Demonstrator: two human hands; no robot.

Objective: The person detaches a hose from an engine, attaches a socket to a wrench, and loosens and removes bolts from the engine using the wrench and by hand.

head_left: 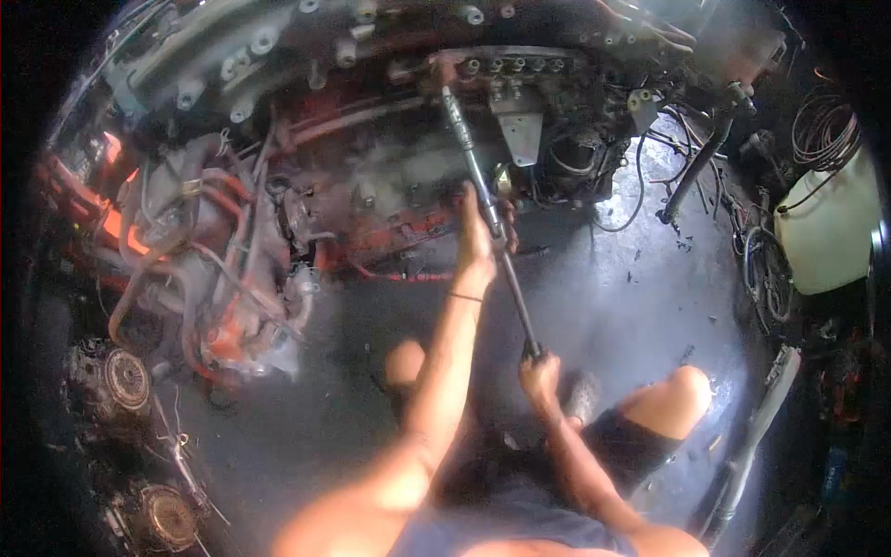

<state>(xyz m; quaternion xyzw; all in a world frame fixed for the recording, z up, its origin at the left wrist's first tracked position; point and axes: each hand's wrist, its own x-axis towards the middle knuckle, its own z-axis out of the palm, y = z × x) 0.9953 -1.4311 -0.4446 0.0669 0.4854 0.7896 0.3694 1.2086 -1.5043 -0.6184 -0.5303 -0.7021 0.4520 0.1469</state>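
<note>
A long metal socket wrench (pixel 471 153) slants from the machine frame down toward me. Its upper part is thick and shiny, while the lower shaft is thinner and darker. My left hand (pixel 481 239) is closed round the middle of the wrench, thumb pointing up along it. Farther down, my right hand (pixel 540 376) grips the lower end in a fist. The wrench's top end meets a reddish part at the left of a metal rail (pixel 515 65) with a row of bolts. A grey metal bracket (pixel 520 135) hangs just right of the wrench.
Hoses and a greasy mechanical assembly (pixel 223 241) stand at the left, with round clutch-like parts (pixel 128 379) below. At the right are a pale plastic container (pixel 826 223), coiled cable (pixel 824 130) and a grey tube (pixel 756 436). My bent knee (pixel 682 399) is over the dark floor (pixel 306 446).
</note>
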